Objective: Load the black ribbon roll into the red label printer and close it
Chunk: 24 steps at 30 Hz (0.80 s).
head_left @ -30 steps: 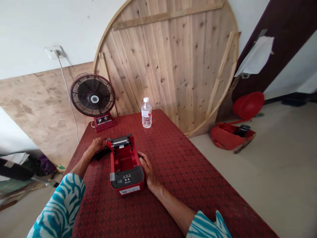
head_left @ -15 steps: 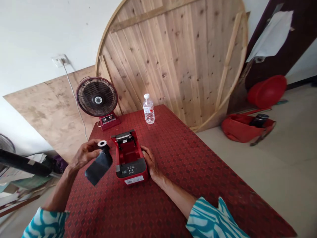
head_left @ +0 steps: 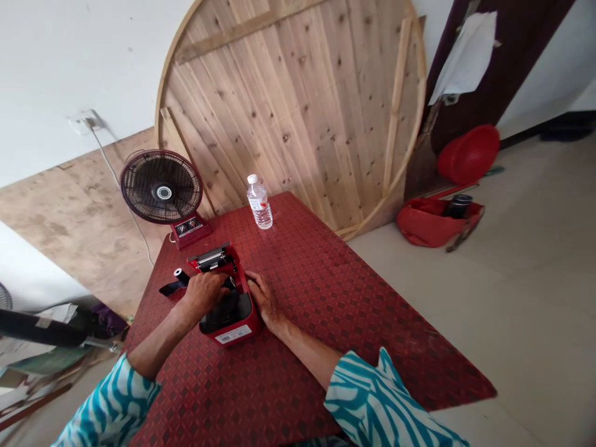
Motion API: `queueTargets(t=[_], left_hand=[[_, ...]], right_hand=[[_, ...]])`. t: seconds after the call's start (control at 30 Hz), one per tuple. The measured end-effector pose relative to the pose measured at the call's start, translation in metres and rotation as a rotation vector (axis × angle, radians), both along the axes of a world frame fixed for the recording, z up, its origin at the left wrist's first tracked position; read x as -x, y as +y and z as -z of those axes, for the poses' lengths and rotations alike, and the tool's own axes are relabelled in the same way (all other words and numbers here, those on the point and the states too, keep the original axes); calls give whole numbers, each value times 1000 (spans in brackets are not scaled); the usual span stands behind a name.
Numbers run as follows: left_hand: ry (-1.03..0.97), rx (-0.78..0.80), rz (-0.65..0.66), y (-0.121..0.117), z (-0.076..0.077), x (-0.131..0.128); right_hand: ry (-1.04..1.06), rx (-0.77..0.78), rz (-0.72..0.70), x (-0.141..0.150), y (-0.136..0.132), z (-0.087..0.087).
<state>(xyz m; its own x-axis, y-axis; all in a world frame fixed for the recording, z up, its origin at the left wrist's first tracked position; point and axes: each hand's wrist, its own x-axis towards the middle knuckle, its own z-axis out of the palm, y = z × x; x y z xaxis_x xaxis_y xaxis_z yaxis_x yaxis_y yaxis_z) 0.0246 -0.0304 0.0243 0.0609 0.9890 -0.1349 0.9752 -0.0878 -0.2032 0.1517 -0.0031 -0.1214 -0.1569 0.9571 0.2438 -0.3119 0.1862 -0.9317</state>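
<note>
A red label printer (head_left: 233, 334) stands open on the table, its raised lid section with a metal roller (head_left: 212, 259) at the far end. My left hand (head_left: 202, 295) reaches over its compartment, holding black ribbon film that runs down inside. A white-cored end of the ribbon (head_left: 177, 272) with a strip of black film (head_left: 170, 288) sticks out left of that hand, over the tabletop. My right hand (head_left: 263, 299) curls against the printer's right wall. Much of the compartment is hidden by my left hand.
A small desk fan (head_left: 162, 195) and a water bottle (head_left: 259, 202) stand at the far end of the red patterned table (head_left: 298, 310). A round wooden board (head_left: 288, 112) leans behind. A red bag (head_left: 431, 223) and red basin (head_left: 468, 155) are on the floor at right.
My left hand has come down from above the table to the printer, and the black ribbon now reaches into the compartment. My right hand stays at the printer's right side. The view has shifted slightly.
</note>
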Motion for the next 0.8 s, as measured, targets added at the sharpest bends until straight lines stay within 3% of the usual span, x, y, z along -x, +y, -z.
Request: queueTargets(t=[0.17, 0.27, 0.43, 0.53, 0.63, 0.8], left_hand=[[-36, 83, 26, 20, 16, 0], [-117, 96, 70, 22, 17, 8], [-444, -20, 132, -17, 1, 29], [-644, -113, 174, -46, 0, 36], [-626, -211, 271, -61, 11, 38], [-508, -400, 386, -64, 30, 35]], right_hand=[[-12, 22, -16, 0, 1, 1], [-31, 11, -6, 0, 1, 2], [-32, 5, 0, -2, -1, -2], [-33, 4, -4, -3, -2, -3], [-30, 8, -5, -1, -1, -1], [-29, 13, -9, -1, 1, 0]])
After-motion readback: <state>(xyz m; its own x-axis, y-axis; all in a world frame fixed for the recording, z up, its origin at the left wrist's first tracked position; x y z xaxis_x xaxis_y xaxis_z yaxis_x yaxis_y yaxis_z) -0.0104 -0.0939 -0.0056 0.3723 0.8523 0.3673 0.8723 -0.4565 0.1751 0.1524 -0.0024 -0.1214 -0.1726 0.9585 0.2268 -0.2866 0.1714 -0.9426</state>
